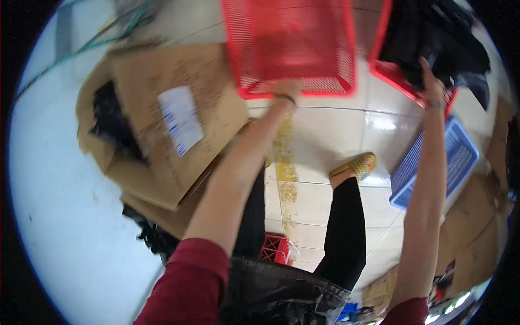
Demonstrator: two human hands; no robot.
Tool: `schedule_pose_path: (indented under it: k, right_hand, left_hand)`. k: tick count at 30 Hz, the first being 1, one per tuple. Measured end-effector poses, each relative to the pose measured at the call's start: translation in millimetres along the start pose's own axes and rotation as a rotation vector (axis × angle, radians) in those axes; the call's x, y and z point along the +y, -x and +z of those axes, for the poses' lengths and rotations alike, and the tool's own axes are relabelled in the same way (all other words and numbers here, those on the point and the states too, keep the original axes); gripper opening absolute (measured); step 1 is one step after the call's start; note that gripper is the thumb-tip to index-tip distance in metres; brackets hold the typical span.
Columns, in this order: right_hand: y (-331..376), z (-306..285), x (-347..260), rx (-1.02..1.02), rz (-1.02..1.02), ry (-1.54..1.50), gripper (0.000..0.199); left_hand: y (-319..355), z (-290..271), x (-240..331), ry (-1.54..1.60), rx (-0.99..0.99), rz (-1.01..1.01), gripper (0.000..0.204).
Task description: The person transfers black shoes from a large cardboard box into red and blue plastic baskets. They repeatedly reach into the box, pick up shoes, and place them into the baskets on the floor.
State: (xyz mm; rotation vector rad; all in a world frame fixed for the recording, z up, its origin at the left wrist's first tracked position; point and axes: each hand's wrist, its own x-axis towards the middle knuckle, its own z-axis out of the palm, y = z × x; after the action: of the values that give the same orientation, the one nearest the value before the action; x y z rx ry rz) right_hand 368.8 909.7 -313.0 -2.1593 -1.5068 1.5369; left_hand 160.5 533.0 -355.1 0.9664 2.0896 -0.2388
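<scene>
My left hand (288, 89) is blurred at the near rim of a red plastic basket (241, 70). Its fingers appear closed over that rim, and the basket is smeared by motion while the floor tiles stay sharp. Nothing is visible inside this basket. On the right, a second red basket (398, 78) is heaped with black, slightly shiny material (433, 32), part of which hangs over the edge. My right hand (431, 86) grips this material near the basket's close corner. A thumb or finger lies along its surface, and the other fingers are hidden.
A large cardboard box (216, 103) with a white label and black stuff inside stands left, beside a pale wall or surface (54, 179). A blue basket (403, 179) sits below the right red one. Flattened cardboard (471, 227) lies right. My foot in a yellow slipper (360, 165) is mid-floor.
</scene>
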Motion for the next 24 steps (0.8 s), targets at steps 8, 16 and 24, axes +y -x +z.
schedule_pose_path:
  k: [8,16,24]
  right_hand:
    - [157,-28,32,-0.319,-0.196,-0.014,0.054]
    - [519,142,-52,-0.674,-0.376,0.112,0.026]
    - [664,353,-47,-0.958,-0.144,-0.044,0.037]
  left_hand:
    - [240,19,61,0.858,-0.002,0.403,0.027]
    - [446,-176,-116,1.228,0.619,0.059,0.024]
    - [369,-79,-383,0.305,0.742,-0.301,0.054]
